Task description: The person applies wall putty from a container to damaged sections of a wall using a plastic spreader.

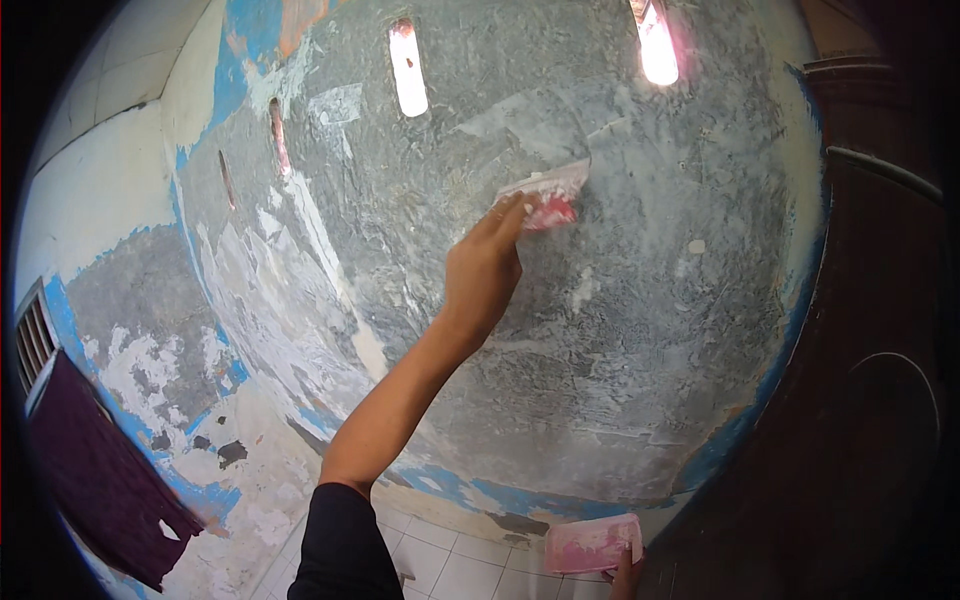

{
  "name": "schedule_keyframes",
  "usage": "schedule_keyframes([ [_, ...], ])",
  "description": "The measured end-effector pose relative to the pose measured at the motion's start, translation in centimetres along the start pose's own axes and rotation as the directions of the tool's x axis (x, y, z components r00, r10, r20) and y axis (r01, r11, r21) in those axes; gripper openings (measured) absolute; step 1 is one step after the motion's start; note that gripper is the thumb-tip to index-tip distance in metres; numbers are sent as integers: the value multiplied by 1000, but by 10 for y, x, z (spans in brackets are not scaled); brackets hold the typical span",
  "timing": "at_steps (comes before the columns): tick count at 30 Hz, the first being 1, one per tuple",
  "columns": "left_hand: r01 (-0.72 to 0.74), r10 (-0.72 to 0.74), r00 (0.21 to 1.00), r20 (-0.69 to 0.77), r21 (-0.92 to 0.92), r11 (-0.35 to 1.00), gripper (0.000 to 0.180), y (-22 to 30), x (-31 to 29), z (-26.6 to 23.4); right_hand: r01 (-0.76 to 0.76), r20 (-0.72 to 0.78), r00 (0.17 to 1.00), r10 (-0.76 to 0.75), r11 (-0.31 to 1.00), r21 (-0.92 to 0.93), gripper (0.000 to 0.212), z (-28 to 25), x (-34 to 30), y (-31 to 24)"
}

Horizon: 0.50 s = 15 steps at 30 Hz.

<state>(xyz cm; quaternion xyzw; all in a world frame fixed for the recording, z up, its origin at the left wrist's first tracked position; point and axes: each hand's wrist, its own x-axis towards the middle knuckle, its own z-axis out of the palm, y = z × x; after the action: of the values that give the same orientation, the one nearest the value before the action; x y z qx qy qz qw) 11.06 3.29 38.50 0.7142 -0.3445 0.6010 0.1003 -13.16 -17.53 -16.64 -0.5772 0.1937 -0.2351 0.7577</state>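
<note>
My left hand (482,262) reaches up to a rough grey plastered wall (620,370), arm stretched out from a dark sleeve. Its closed fingers grip a red putty scraper (552,208), whose wide edge is smeared with white paste and appears to lie against the wall. Low at the right, my right hand (627,574) is partly cut off by the picture's lower edge. It grips the side of a pink rectangular plastic tub (592,545), with whitish paste smeared inside. Pale paste patches and streaks mark the wall, mostly on its left part.
Narrow slots pierce the upper wall, two with bright light (408,70). Blue and cream paint remnants edge the plaster. A dark purple cloth (100,470) hangs at the left below a barred opening (35,335). Dark brown panelling (860,330) stands right; white floor tiles (470,568) lie below.
</note>
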Motion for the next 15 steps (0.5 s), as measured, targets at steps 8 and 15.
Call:
schedule_keyframes([
  [8, 433, -690, 599, 405, -890, -147, 28, -33, 21, 14, -149, 46, 988, 147, 988, 46, 82, 13, -17, -66],
  [15, 319, -677, 386, 627, -779, -540, 21, -20, 11, 60, -96, 74, 992, 102, 993, -75, 66, 9, -16, -47],
])
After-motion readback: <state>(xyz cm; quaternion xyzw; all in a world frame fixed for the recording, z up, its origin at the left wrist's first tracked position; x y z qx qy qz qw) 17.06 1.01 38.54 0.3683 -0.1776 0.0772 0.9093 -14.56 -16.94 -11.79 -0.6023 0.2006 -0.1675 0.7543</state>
